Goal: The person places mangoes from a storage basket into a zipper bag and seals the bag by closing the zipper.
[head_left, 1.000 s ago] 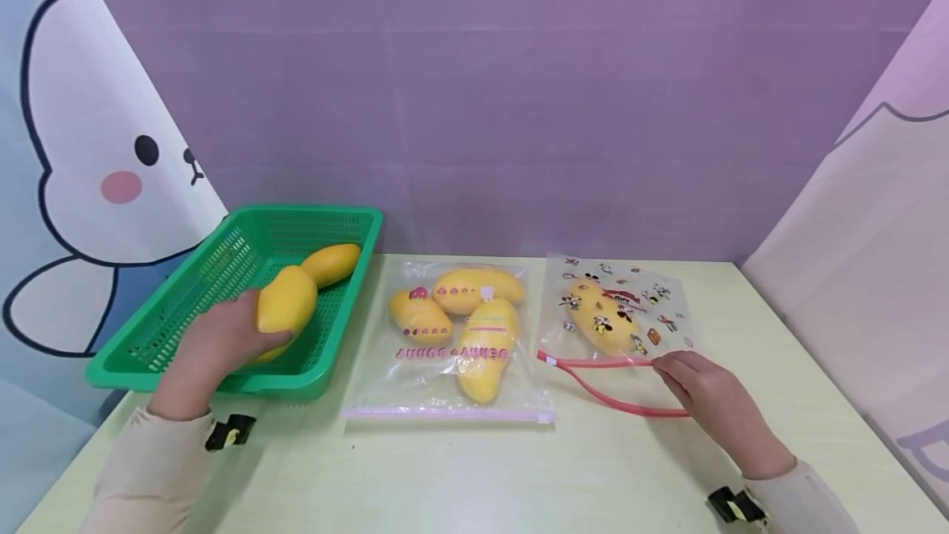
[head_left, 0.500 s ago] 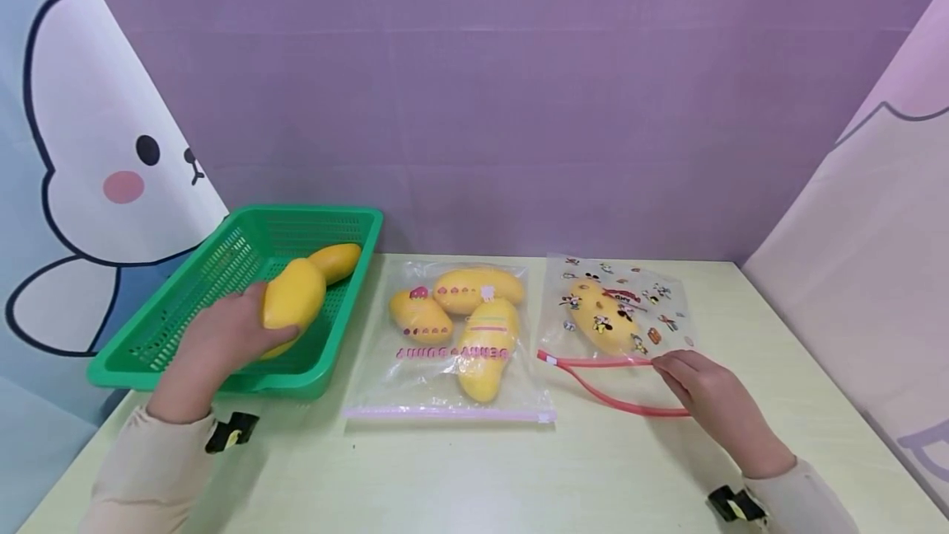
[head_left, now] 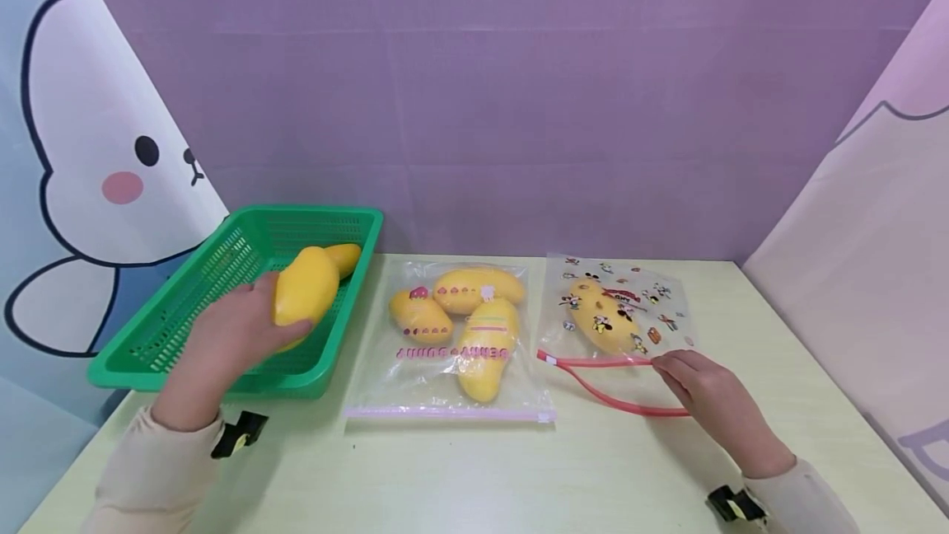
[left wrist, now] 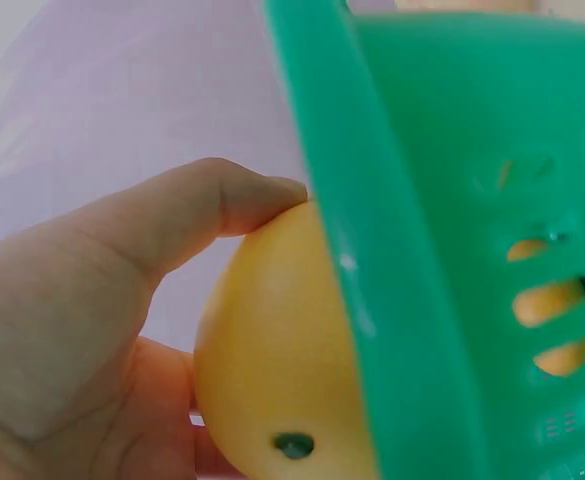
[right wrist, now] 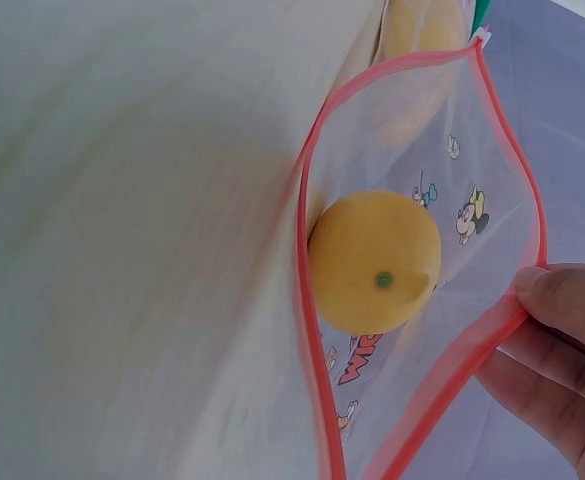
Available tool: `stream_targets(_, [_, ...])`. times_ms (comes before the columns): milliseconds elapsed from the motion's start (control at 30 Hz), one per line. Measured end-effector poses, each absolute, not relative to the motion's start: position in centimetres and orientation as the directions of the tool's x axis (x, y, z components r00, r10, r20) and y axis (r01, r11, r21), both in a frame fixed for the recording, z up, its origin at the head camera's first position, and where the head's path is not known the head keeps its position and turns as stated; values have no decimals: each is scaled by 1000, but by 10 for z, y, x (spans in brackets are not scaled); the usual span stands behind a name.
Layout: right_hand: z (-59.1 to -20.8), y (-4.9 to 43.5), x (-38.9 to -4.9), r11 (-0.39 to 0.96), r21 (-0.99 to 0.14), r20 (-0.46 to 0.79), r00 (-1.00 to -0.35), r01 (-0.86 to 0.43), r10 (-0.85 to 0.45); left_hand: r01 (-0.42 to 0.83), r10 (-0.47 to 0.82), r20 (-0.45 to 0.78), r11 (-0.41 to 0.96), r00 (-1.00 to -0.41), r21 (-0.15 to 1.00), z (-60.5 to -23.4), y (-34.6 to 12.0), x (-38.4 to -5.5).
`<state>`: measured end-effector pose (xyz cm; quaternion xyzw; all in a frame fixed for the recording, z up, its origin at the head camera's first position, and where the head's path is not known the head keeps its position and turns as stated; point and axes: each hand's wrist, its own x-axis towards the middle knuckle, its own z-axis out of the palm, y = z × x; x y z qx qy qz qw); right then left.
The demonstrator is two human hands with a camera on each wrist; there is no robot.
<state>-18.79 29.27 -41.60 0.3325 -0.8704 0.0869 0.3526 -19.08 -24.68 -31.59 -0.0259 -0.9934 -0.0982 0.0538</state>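
My left hand [head_left: 233,336] grips a yellow mango [head_left: 306,285] over the green basket [head_left: 354,328], thumb on its near side. In the left wrist view the basket's rim hides part of that mango [left wrist: 272,350], whose dark stem end shows. Another mango [head_left: 345,258] lies in the basket behind it. At the right, my right hand [head_left: 715,398] pinches the upper red edge of a clear zip bag [head_left: 667,291] with cartoon prints. The bag's mouth gapes, and one mango [right wrist: 374,262] lies inside, stem end toward the opening.
Between the basket and the cartoon bag lies a second clear zip bag [head_left: 385,381] with a lilac zip strip [head_left: 452,414], holding 3 mangoes [head_left: 485,353]. All rest on a pale table [head_left: 415,484]. A purple cloth backdrop [head_left: 519,105] stands behind the table's far edge.
My left hand has raised its mango slightly and shifted it right, covering more of the mango behind. The right hand and the held bag stay as they were.
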Motion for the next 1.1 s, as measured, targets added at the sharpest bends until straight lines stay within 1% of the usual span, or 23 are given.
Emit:
stream_targets(233, [-416,292,-188,760,84,678,-522,-645,-517,85,60,136,978,-989,191,-312,-234,-185])
stream_targets(567, [-416,293,-188,764,76,674,-532,-641,-513,118,84,188,977,-979,177,-309,-213,-177])
stream_targets(767, [-416,293,-187,768,73,668,-541,-636,-511,134,103,190,978,-976,159,-305,-201,-171])
stream_targets(900, [-416,293,-187,771,71,663,-547,-633,-511,167,131,205,972,-970,167,-306,-193,-168])
stream_targets(1100, [-415,291,-186,767,71,666,-543,-637,-512,193,154,217,967,-964,168,-307,-181,-165])
